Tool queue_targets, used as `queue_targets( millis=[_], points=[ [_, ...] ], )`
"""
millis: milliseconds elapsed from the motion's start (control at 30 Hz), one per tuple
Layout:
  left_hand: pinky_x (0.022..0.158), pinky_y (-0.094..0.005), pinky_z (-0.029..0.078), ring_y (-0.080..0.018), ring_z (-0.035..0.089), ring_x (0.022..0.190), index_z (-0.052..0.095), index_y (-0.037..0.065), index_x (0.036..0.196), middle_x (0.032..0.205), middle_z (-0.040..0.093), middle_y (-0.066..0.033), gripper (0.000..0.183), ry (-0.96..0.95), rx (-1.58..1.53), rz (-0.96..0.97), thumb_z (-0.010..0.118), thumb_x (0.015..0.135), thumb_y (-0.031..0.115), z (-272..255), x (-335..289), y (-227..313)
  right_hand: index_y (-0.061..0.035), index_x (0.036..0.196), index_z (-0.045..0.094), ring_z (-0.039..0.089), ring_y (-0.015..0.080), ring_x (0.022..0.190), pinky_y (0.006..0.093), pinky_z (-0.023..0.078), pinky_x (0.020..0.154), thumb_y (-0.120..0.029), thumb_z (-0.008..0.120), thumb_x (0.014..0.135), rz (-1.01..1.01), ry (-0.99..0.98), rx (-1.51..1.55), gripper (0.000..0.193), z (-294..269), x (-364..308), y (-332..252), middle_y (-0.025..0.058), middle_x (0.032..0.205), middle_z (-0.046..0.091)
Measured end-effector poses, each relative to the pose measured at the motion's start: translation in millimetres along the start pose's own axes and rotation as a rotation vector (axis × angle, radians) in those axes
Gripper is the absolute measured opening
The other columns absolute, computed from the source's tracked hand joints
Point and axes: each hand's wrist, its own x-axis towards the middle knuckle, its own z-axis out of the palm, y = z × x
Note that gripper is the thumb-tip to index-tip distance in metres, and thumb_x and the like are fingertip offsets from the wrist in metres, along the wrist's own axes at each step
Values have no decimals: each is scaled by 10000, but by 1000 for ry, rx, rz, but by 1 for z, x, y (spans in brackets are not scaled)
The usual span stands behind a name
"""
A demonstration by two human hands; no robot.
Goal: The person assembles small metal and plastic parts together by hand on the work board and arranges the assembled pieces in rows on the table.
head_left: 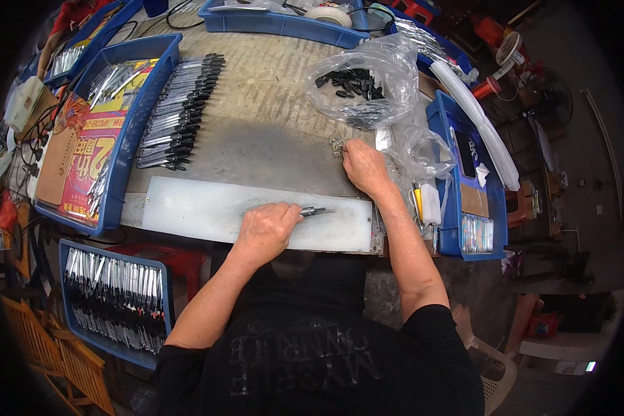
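Your worktable (pixel 256 125) carries everything, so take the white board (pixel 208 208) at its near edge as your landmark: it gives you a flat, clean pad to press on. Beyond the board's left end, the row of finished metal pieces (pixel 180 111) lies fanned beside a blue tray (pixel 128 139), within easy reach. Beyond the right end sits the clear bag of black parts (pixel 357 87) (mouth open toward you). Your left hand (pixel 265 231) rests on the board, fingers closed around a small metal piece (pixel 314 210). Your right hand (pixel 365 166), just past the board's far edge, pinches at tiny metal bits (pixel 337 145).
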Motion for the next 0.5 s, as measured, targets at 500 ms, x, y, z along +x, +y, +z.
queue_targets(
  millis=[500],
  points=[
    [495,-337,459,-215,561,571,508,49,744,610,490,-60,131,-14,32,6,597,752,145,-2,-1,1,14,797,541,528,251,651,323,420,600,-134,538,828,-76,-227,642,151,-47,-46,-64,126,694,540]
  ],
)
